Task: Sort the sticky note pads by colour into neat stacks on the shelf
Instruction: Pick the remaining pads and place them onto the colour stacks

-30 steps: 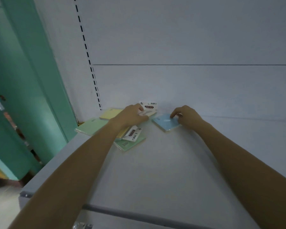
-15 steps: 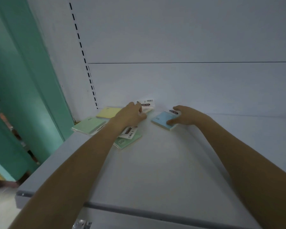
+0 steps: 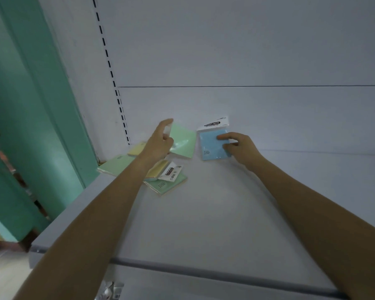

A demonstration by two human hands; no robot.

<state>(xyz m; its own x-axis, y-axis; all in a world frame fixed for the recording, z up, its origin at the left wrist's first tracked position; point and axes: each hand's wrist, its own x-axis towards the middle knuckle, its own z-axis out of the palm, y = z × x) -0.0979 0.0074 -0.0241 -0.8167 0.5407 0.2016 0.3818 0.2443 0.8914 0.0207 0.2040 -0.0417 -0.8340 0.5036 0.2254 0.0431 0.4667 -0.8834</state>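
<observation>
While only the head view is supplied, it looks forward and down along both forearms onto a pale grey shelf (image 3: 204, 224) closed by a plain back panel (image 3: 247, 61).

Left hand (image 3: 159, 146): grasps a light green pad (image 3: 183, 139) by its left edge and holds it tilted, clear of the shelf, at far centre. Blur hides exactly how the fingers lie.

Right hand (image 3: 239, 147): pinches a blue pad (image 3: 211, 146) at its right edge, fingertips (image 3: 222, 137) curled onto the face. The pad faces the camera just right of the green one, and the two do not touch. A white header card (image 3: 213, 124) printed "STICKY NOTE" tops it. Whether its lower edge touches the shelf cannot be told.

Unsorted pile, far left corner:
- a second light green pad (image 3: 115, 164) lies furthest left
- a yellow pad (image 3: 136, 149) lies behind it
- a second yellow pad (image 3: 158, 167) lies partly under the left forearm
- a darker green pad (image 3: 171, 185) lies nearest, overlapped by a second header card (image 3: 171, 172)

No single-colour stack is formed yet.

Handling, as judged: each pad is light, a fairly stiff small block. The sheen on the held green pad suggests a film wrap that may slip. The thin header cards would bend, so hold is best taken across two opposite edges of the paper block, not by the card.

At left stand a slotted upright (image 3: 108, 61) and a teal pillar (image 3: 30, 105).
</observation>
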